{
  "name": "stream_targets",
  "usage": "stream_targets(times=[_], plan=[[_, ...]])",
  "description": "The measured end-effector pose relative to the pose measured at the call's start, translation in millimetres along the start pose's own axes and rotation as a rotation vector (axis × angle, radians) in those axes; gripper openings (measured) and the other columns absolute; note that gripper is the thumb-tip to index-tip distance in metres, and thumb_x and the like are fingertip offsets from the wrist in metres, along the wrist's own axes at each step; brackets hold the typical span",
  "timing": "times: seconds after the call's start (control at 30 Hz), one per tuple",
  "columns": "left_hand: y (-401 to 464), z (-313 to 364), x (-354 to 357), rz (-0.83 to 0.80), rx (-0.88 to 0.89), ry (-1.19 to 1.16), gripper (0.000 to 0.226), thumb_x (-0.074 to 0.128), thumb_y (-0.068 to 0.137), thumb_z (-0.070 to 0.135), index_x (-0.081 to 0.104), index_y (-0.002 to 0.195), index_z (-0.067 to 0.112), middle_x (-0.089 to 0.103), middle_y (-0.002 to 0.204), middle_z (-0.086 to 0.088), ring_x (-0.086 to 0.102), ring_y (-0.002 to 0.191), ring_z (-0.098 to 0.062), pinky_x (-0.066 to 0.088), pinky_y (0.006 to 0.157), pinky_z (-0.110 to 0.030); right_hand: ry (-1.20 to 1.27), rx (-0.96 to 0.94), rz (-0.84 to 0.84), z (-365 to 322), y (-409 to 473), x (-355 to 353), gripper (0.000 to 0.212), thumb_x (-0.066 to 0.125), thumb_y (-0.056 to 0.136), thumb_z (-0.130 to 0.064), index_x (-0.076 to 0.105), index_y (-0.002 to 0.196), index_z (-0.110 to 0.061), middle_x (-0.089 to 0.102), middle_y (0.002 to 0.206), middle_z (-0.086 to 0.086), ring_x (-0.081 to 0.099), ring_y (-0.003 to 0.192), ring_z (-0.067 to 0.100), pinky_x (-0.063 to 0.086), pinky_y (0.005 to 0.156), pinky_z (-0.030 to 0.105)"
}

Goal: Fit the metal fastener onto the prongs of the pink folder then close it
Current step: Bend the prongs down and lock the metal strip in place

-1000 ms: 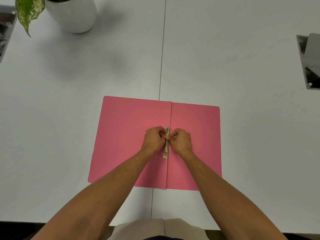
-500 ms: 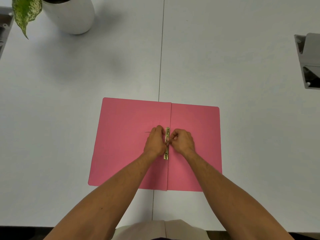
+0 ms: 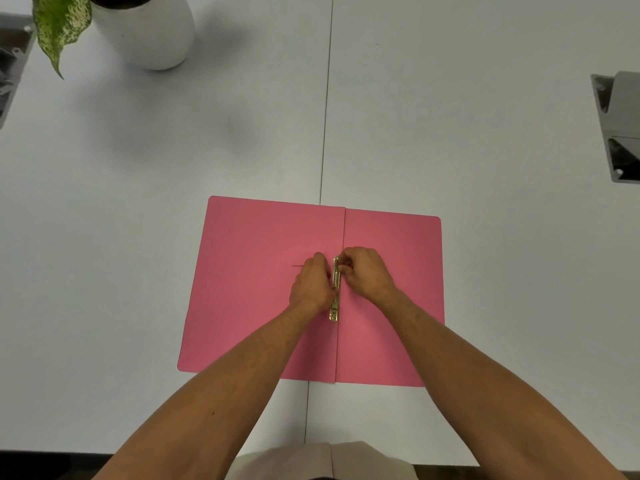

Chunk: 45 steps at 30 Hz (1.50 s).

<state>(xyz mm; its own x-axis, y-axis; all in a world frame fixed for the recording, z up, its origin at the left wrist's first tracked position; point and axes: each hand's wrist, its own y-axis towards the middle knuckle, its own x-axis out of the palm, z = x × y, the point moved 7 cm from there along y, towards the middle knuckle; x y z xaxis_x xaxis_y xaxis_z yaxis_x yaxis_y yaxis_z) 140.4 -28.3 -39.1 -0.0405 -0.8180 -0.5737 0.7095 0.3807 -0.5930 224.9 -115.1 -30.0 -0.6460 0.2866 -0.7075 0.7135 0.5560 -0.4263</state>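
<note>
The pink folder [image 3: 249, 289] lies open and flat on the white table, its spine fold running away from me. A gold metal fastener [image 3: 335, 308] lies lengthwise along that fold. My left hand [image 3: 311, 284] rests on the left flap with its fingertips pinching the fastener's middle. My right hand [image 3: 367, 271] comes in from the right flap and its fingertips pinch the fastener near its far end. The prongs are hidden under my fingers. A thin slit [image 3: 297, 266] shows on the left flap just beyond my left knuckles.
A white plant pot [image 3: 152, 32] with a mottled green leaf [image 3: 59, 26] stands at the far left. Grey metal brackets sit at the right edge [image 3: 620, 129] and the left edge [image 3: 8, 64]. A seam [image 3: 325, 116] splits the table. The near table edge is by my lap.
My right hand has slid a little toward the fastener's far end, and my left hand has settled lower along the strip. The folder has stayed put.
</note>
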Motion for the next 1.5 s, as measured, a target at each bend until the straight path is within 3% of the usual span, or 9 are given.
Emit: stream_targets(times=[0.2,0.33,0.53,0.7,0.8,1.0,1.3,1.4,1.5], plan=[[2,2,0,-0.013,-0.013,0.036,0.025,0.07,0.079,0.011,0.05,0.093,0.011,0.059,0.104,-0.011,0.061,0.085,-0.031,0.048,0.064,-0.04,-0.06,-0.097,-0.045,-9,0,0,0.013,0.065,0.085,-0.008,0.072,0.096,-0.005,0.074,0.094,0.012,0.067,0.086,0.026,0.055,0.081,0.035],[3,3,0,-0.033,-0.023,0.058,0.022,0.068,0.078,0.007,0.052,0.092,0.012,0.062,0.105,-0.011,0.063,0.086,-0.032,0.047,0.063,-0.038,-0.206,-0.138,-0.012,-19,2,1,0.012,0.058,0.086,-0.01,0.069,0.085,-0.005,0.07,0.086,0.013,0.063,0.079,0.031,0.051,0.069,0.039],[4,4,0,-0.039,-0.032,0.064,0.027,0.066,0.078,0.005,0.058,0.103,0.01,0.064,0.104,-0.011,0.065,0.088,-0.032,0.051,0.067,-0.04,-0.367,-0.194,-0.01,-33,12,1,0.012,0.056,0.086,-0.009,0.065,0.08,-0.006,0.063,0.083,0.012,0.06,0.072,0.03,0.038,0.057,0.031],[4,5,-1,-0.046,-0.041,0.073,0.024,0.071,0.077,0.007,0.058,0.097,0.009,0.063,0.106,-0.011,0.064,0.089,-0.031,0.048,0.065,-0.038,-0.152,-0.074,0.093,-16,17,-2,0.008,0.068,0.085,-0.015,0.069,0.081,-0.009,0.064,0.084,0.005,0.054,0.068,0.016,0.043,0.061,0.03],[3,3,-1,-0.046,-0.047,0.074,0.022,0.072,0.078,0.008,0.058,0.095,0.01,0.062,0.106,-0.01,0.063,0.089,-0.03,0.047,0.064,-0.038,0.02,0.034,0.152,-3,14,-2,0.006,0.074,0.079,-0.015,0.072,0.082,-0.01,0.069,0.083,0.005,0.059,0.072,0.016,0.049,0.068,0.03],[4,3,0,-0.051,-0.046,0.097,0.022,0.072,0.077,0.009,0.06,0.095,0.009,0.061,0.109,-0.011,0.064,0.091,-0.032,0.05,0.067,-0.039,0.316,0.225,0.273,15,1,-2,0.006,0.078,0.075,-0.013,0.074,0.08,-0.011,0.07,0.073,-0.001,0.061,0.065,0.009,0.051,0.068,0.024],[5,6,-1,-0.06,-0.033,0.11,0.019,0.07,0.077,0.008,0.059,0.093,0.008,0.062,0.108,-0.013,0.064,0.09,-0.033,0.047,0.065,-0.037,0.26,0.318,0.189,12,10,-5,0.01,0.079,0.074,-0.011,0.07,0.072,-0.013,0.069,0.075,0.0,0.061,0.069,0.012,0.047,0.066,0.024],[4,7,-2,-0.067,-0.026,0.13,0.018,0.068,0.078,0.008,0.059,0.093,0.008,0.063,0.108,-0.014,0.063,0.093,-0.033,0.048,0.068,-0.039,0.256,0.37,0.109,15,19,-7,0.015,0.08,0.073,-0.007,0.068,0.07,-0.015,0.07,0.077,0.002,0.062,0.071,0.013,0.052,0.066,0.025],[4,6,-1,-0.07,-0.034,0.13,0.017,0.067,0.078,0.007,0.06,0.093,0.007,0.063,0.108,-0.014,0.063,0.094,-0.034,0.051,0.072,-0.041,0.248,0.412,0.043,17,26,-9,0.015,0.083,0.07,-0.008,0.069,0.071,-0.011,0.069,0.074,0.002,0.062,0.068,0.012,0.046,0.056,0.02]])
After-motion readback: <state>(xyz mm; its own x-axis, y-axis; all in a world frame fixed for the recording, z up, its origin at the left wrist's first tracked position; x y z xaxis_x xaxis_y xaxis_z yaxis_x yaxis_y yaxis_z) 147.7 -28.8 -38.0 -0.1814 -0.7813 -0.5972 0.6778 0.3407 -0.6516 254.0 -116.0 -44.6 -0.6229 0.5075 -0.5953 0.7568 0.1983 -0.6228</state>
